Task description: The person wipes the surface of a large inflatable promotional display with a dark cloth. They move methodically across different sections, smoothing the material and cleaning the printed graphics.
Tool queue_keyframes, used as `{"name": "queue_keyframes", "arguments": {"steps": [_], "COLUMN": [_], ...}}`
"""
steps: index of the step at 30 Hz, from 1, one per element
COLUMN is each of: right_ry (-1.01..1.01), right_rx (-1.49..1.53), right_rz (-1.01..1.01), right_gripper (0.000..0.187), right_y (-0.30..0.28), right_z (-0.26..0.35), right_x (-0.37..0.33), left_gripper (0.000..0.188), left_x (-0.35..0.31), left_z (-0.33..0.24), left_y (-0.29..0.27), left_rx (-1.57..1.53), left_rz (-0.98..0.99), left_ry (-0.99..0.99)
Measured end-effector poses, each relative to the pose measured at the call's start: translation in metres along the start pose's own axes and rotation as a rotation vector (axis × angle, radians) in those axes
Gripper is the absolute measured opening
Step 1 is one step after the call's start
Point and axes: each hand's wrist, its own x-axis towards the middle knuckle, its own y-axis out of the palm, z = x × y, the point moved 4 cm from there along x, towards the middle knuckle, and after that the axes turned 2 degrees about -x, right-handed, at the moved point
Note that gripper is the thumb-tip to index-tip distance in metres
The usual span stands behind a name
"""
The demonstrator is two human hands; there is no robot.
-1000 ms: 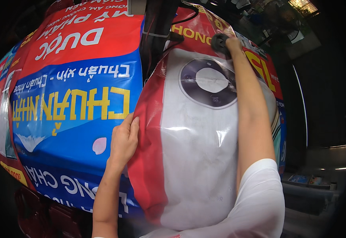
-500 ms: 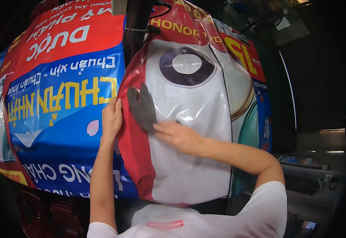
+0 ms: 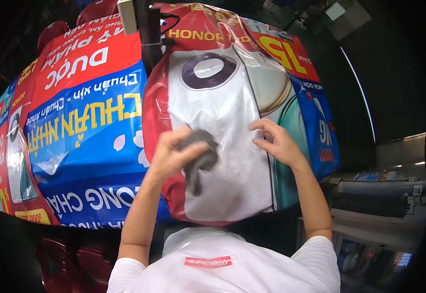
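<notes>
Head view, and here's the hold: my left hand [image 3: 169,155] has the crumpled dark-grey cloth [image 3: 203,154] pinched, thumb across the near side, fingers on the far side. The cloth bunches out past my fingertips, right of the palm, with a loose tail hanging toward my body. It's over the glossy red-and-pale-grey printed banner [image 3: 232,190], close to where red side band meets pale panel; whether it presses on the surface, I can't tell. Across to my right hand [image 3: 277,140]: nothing in it, thumb and forefinger spread, over the banner's right part, beside a rounded teal printed shape [image 3: 300,129]. So the cloth is between my hands, gripped by the left, well apart from the right. Farther up the banner, a dark printed ring [image 3: 192,73]. Off left, a glossy blue-and-red printed sheet [image 3: 95,163]; lower left, dark-red plastic chairs [image 3: 59,263].
</notes>
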Motion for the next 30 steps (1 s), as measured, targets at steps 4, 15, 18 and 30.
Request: {"name": "queue_keyframes", "arguments": {"steps": [4, 15, 18, 30], "right_ry": [0.153, 0.133, 0.118, 0.109], "right_rx": [-0.364, -0.433, -0.39, -0.378], "right_rz": [-0.297, -0.171, -0.187, -0.174], "right_gripper": [0.042, 0.061, 0.06, 0.055], "right_y": [-0.003, 0.042, 0.037, 0.034], "right_z": [-0.031, -0.051, -0.048, -0.046], "right_x": [-0.044, -0.068, -0.068, -0.066], "left_gripper": [0.032, 0.058, 0.053, 0.041], "left_x": [0.036, 0.223, 0.244, -0.069], "left_z": [0.025, 0.148, 0.156, 0.112], "left_y": [0.015, 0.066, 0.052, 0.123], "left_rx": [-0.054, 0.984, 0.964, 0.913], "left_rz": [-0.173, -0.503, -0.49, 0.308], "left_ry": [0.129, 0.001, -0.038, 0.15]}}
